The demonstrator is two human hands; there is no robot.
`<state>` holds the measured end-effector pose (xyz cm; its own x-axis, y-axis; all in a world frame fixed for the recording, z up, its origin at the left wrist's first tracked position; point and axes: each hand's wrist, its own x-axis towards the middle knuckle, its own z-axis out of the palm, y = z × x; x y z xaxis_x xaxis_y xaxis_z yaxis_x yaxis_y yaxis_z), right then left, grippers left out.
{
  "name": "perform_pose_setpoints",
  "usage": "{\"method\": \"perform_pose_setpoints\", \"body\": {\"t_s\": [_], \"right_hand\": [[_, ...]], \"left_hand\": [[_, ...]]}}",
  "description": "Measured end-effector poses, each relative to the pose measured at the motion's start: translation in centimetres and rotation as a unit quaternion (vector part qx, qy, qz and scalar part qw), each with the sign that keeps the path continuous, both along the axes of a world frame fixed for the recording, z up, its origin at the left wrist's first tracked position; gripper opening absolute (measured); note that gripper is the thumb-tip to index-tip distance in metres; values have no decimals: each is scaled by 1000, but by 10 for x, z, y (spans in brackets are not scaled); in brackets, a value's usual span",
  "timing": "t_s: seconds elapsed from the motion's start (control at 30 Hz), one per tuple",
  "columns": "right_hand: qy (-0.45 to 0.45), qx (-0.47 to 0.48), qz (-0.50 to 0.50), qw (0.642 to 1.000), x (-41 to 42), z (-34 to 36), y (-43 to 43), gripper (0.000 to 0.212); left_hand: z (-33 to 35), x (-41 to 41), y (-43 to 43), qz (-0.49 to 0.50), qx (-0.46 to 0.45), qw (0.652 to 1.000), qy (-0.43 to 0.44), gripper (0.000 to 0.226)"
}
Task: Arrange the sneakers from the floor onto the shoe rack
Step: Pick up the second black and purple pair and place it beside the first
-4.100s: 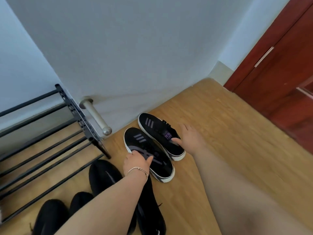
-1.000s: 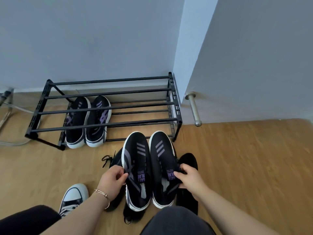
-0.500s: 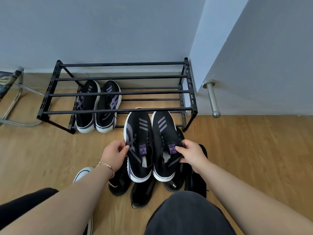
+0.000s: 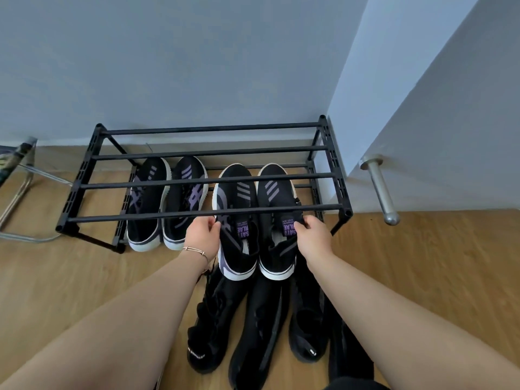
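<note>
A black metal shoe rack (image 4: 208, 212) stands against the grey wall. My left hand (image 4: 203, 235) grips the left black sneaker (image 4: 236, 249) with grey stripes and white sole. My right hand (image 4: 312, 237) grips its mate, the right black sneaker (image 4: 277, 254). Both sneakers have their toes pushed under the rack's top bars, on the right half of the lower tier, heels sticking out toward me. Another black-and-purple pair (image 4: 166, 204) sits on the lower tier's left half.
Several black shoes (image 4: 253, 327) lie on the wooden floor just in front of the rack, below my hands. A metal door handle (image 4: 381, 190) juts from the white door at right. A chair's metal frame (image 4: 19, 192) stands at the far left.
Both hands have pushed the striped pair forward from the floor in front of the rack into its lower tier, beside the other pair. My head has moved closer.
</note>
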<state>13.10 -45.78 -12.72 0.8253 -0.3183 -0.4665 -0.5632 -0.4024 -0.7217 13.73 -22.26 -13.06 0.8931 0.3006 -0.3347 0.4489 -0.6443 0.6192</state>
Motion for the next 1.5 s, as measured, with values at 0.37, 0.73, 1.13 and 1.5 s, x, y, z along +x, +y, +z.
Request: {"method": "perform_pose_setpoints", "body": {"t_s": [0.37, 0.73, 1.13, 1.5], "right_hand": [[32, -38, 19, 999, 74, -16, 10, 36], [25, -32, 11, 999, 83, -32, 15, 28], [20, -9, 24, 999, 70, -31, 30, 33], [-124, -247, 167, 947, 20, -11, 26, 43]], "left_hand": [[-28, 72, 4, 6, 27, 999, 29, 17], [-48, 86, 5, 48, 29, 998, 29, 20], [-37, 48, -5, 51, -195, 979, -2, 45], [-12, 13, -2, -224, 232, 947, -10, 51]]}}
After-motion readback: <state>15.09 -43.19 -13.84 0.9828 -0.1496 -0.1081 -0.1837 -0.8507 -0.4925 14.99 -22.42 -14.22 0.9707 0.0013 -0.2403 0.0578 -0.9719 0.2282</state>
